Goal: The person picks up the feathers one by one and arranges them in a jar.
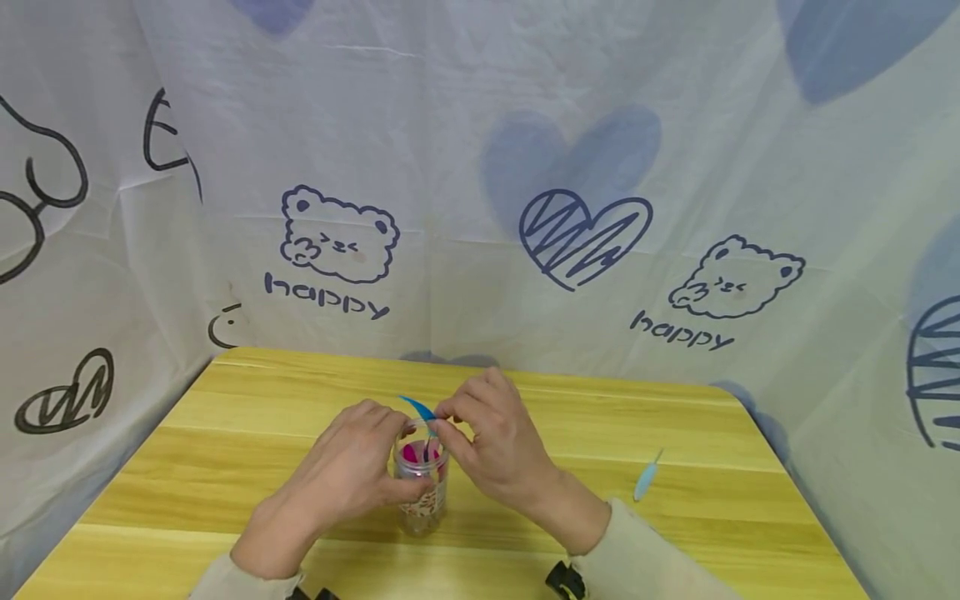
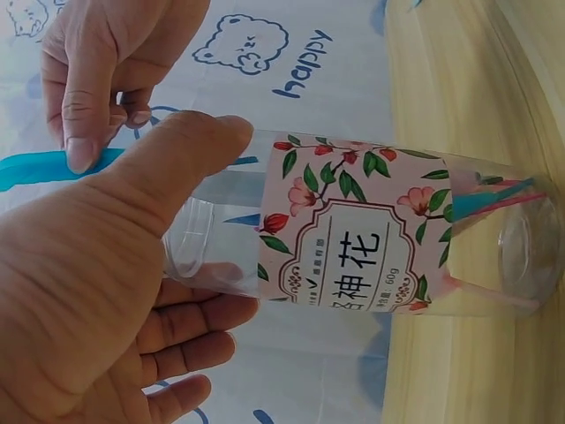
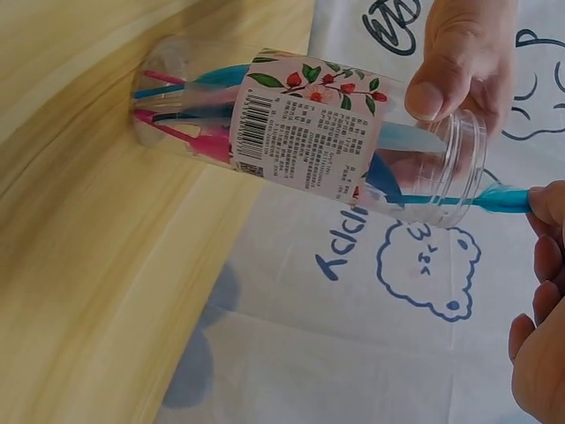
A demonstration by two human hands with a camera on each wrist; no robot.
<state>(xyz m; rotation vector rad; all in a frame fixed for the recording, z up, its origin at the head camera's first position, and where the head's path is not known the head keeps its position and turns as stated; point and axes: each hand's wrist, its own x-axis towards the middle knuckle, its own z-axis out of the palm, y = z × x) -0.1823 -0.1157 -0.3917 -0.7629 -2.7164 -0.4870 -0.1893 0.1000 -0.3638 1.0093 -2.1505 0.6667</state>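
A clear plastic jar (image 1: 422,521) with a pink floral label (image 2: 353,190) stands upright on the table. My left hand (image 1: 348,458) grips its upper part, thumb on the near side and fingers round the far side. My right hand (image 1: 495,437) pinches a blue leaf-shaped stick (image 3: 505,200) between thumb and forefinger, just above the jar's mouth. The stick's thin stem reaches down inside the rim, while its curved pointed end (image 1: 415,407) sticks up past my fingers. Several pink and blue slim pieces (image 3: 207,141) lean inside the jar, partly hidden by the label.
To the right on the wooden table (image 1: 720,533) lies a light blue piece (image 1: 647,482) with a thin tip. A white cloth (image 1: 465,325) printed with hearts and bears hangs behind the table and along both sides.
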